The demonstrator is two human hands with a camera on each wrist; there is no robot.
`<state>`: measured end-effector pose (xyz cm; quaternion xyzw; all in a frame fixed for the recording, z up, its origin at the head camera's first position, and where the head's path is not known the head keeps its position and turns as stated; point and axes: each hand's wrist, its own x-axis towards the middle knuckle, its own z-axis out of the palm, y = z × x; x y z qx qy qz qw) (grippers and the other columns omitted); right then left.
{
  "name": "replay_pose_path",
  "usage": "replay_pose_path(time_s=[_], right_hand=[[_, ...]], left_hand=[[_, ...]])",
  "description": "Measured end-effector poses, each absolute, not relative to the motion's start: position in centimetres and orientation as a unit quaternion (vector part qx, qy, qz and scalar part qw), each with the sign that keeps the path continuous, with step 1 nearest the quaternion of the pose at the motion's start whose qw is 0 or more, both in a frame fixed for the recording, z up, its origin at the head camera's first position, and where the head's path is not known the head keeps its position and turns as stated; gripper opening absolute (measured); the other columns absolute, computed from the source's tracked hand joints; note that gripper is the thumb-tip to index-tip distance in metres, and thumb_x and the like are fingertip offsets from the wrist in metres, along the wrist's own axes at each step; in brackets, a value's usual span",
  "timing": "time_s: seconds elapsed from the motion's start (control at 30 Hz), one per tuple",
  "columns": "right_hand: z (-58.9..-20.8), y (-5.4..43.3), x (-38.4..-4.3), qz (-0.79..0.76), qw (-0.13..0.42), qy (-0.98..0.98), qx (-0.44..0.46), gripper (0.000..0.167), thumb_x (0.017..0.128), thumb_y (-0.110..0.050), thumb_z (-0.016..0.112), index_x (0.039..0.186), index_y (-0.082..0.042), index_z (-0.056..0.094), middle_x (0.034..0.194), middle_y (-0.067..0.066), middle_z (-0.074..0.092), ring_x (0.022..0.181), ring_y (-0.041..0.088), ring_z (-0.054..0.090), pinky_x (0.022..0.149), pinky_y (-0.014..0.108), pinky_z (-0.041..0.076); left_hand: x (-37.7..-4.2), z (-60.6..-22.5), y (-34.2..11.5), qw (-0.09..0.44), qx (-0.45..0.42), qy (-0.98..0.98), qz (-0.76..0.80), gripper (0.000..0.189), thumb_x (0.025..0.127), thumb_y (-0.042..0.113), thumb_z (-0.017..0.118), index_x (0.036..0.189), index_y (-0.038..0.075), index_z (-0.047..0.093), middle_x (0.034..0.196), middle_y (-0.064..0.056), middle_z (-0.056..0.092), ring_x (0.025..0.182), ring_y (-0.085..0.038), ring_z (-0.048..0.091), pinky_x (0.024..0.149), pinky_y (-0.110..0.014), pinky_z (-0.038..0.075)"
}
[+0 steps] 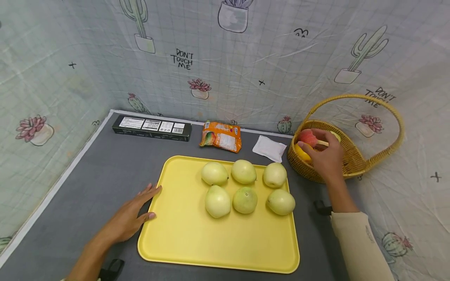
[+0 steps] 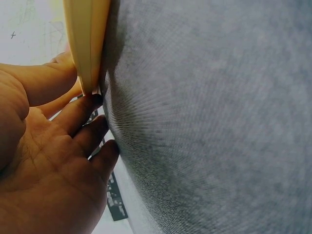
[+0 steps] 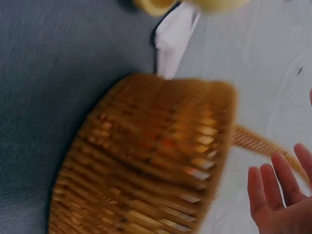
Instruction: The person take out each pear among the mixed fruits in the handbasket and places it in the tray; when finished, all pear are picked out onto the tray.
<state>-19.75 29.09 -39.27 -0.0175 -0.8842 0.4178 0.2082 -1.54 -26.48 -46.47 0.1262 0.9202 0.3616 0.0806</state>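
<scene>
In the head view my left hand (image 1: 130, 218) rests at the left rim of a yellow tray (image 1: 190, 242), thumb tip over the rim and fingers fairly straight. The left wrist view shows the thumb against the tray's edge (image 2: 85, 44) and the other fingertips at the grey table surface. My right hand (image 1: 327, 154) reaches over a wicker basket (image 1: 355, 156). Beside its thumb and fingers are a red fruit (image 1: 307, 137) and a yellow fruit (image 1: 303, 153) in the basket. From the right wrist, the fingers (image 3: 285, 183) extend loosely above the basket rim, without a visible fruit between them.
Several pale green, pear-like fruits (image 1: 218, 203) sit on the tray. Behind it lie a long black box (image 1: 151, 128), an orange packet (image 1: 220, 136) and a white sachet (image 1: 269, 148). The basket's tall handle (image 1: 351, 96) arches at the right, beside a cactus-print cloth (image 1: 267, 58).
</scene>
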Motion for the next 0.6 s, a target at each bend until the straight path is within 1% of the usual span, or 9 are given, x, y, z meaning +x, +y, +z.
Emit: replay_pose_path(time_s=[0.07, 0.13, 0.2, 0.3, 0.37, 0.53, 0.6], right_hand=[[-39.6, 29.7, -20.2, 0.414, 0.209, -0.885, -0.045, 0.062, 0.09, -0.04, 0.087, 0.142, -0.013, 0.066, 0.14, 0.01, 0.066, 0.126, 0.022, 0.061, 0.103, 0.024, 0.058], [-39.9, 30.2, -20.8, 0.412, 0.214, -0.884, -0.064, 0.062, 0.092, -0.041, 0.085, 0.144, -0.014, 0.064, 0.143, 0.009, 0.066, 0.13, 0.025, 0.059, 0.109, 0.031, 0.056], [-40.1, 30.7, -21.4, 0.418, 0.223, -0.877, -0.077, 0.061, 0.093, -0.04, 0.084, 0.145, -0.014, 0.064, 0.145, 0.007, 0.065, 0.133, 0.025, 0.058, 0.112, 0.038, 0.054], [-40.5, 31.5, -22.3, 0.427, 0.237, -0.868, -0.092, 0.06, 0.094, -0.038, 0.083, 0.146, -0.016, 0.064, 0.148, 0.005, 0.064, 0.136, 0.025, 0.057, 0.114, 0.04, 0.051], [-40.7, 32.1, -23.0, 0.43, 0.244, -0.864, -0.1, 0.061, 0.093, -0.039, 0.084, 0.146, -0.017, 0.064, 0.149, 0.005, 0.064, 0.136, 0.024, 0.056, 0.115, 0.04, 0.05], [-41.4, 33.6, -24.2, 0.424, 0.247, -0.862, -0.129, 0.066, 0.091, -0.044, 0.085, 0.148, -0.019, 0.063, 0.151, 0.003, 0.061, 0.14, 0.023, 0.053, 0.119, 0.04, 0.046], [-41.7, 34.2, -24.6, 0.42, 0.25, -0.861, -0.141, 0.066, 0.09, -0.045, 0.085, 0.148, -0.02, 0.063, 0.151, 0.003, 0.061, 0.142, 0.023, 0.053, 0.119, 0.041, 0.045]], left_hand=[[-1.5, -46.5, -26.5, 0.081, 0.127, 0.92, 0.362, 0.081, 0.095, 0.015, 0.077, 0.167, 0.013, 0.038, 0.172, -0.02, 0.034, 0.159, -0.049, 0.029, 0.123, -0.062, 0.025], [-1.5, -46.5, -26.5, 0.082, 0.127, 0.92, 0.362, 0.082, 0.095, 0.015, 0.078, 0.167, 0.013, 0.038, 0.172, -0.021, 0.034, 0.159, -0.05, 0.029, 0.123, -0.064, 0.026], [-1.6, -46.4, -26.5, 0.083, 0.126, 0.92, 0.362, 0.082, 0.095, 0.015, 0.078, 0.167, 0.013, 0.038, 0.172, -0.021, 0.034, 0.158, -0.05, 0.029, 0.121, -0.067, 0.027], [-1.6, -46.3, -26.4, 0.085, 0.124, 0.92, 0.362, 0.082, 0.095, 0.015, 0.078, 0.166, 0.013, 0.038, 0.172, -0.022, 0.034, 0.158, -0.051, 0.029, 0.12, -0.07, 0.028], [-1.6, -46.3, -26.4, 0.084, 0.123, 0.921, 0.36, 0.082, 0.095, 0.015, 0.078, 0.166, 0.013, 0.038, 0.172, -0.02, 0.034, 0.159, -0.05, 0.029, 0.122, -0.067, 0.027], [-1.5, -46.2, -26.4, 0.079, 0.122, 0.924, 0.353, 0.081, 0.095, 0.014, 0.078, 0.167, 0.014, 0.038, 0.172, -0.017, 0.036, 0.159, -0.047, 0.029, 0.129, -0.051, 0.023], [-1.4, -46.2, -26.4, 0.079, 0.122, 0.925, 0.352, 0.082, 0.095, 0.015, 0.078, 0.167, 0.014, 0.038, 0.172, -0.017, 0.036, 0.159, -0.047, 0.03, 0.129, -0.049, 0.023]])
